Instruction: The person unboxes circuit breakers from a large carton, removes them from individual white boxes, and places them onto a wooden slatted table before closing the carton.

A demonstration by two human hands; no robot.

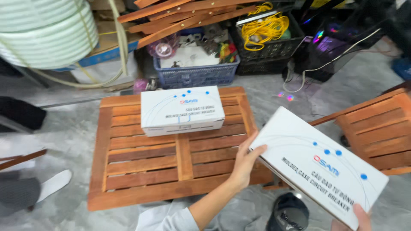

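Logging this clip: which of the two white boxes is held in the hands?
The tilted white box at right, gripped by both hands; the other white box rests flat on the wooden slatted table.

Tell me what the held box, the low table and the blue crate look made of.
Held box: likely cardboard, smooth white printed finish, crisp folded edges. Low table: wood, reddish-brown stain, visible slats and grain. Blue crate: probably moulded plastic, lattice walls, uniform colour.
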